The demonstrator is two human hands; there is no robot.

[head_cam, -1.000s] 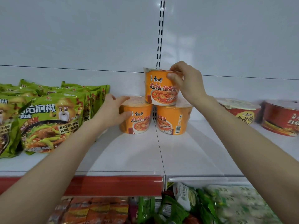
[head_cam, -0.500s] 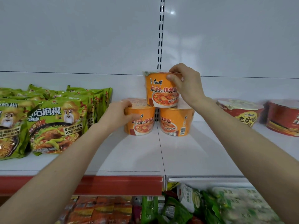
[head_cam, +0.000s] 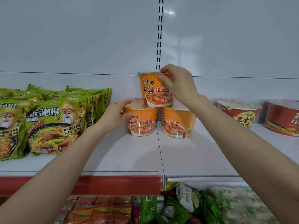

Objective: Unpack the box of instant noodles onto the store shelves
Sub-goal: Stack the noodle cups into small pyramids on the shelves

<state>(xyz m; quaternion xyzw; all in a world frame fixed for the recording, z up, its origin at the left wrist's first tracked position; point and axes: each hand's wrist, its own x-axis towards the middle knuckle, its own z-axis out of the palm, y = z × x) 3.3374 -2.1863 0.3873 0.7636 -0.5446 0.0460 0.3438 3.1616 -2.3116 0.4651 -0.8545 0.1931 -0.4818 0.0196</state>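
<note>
**Three orange noodle cups stacked at mid-shelf**

The top cup (head_cam: 155,90), a glossy tapered tub, is clamped at its rim by the right hand (head_cam: 178,83). The lower left cup (head_cam: 140,121) is gripped at its side by the left hand (head_cam: 115,116); the lower right cup (head_cam: 177,122) stands beside it. Bare smooth white shelf (head_cam: 161,156) is left open in front, with crinkled green noodle packets (head_cam: 55,123) to the left.

2 orange noodle cups (head_cam: 141,121) (head_cam: 177,122) side by side on white metal shelf (head_cam: 160,156), near back. 3rd orange cup (head_cam: 154,89) stacked on both. Green noodle packets (head_cam: 53,122) left, red bowls (head_cam: 239,112) right. More packets (head_cam: 186,204) on shelf below.
</note>
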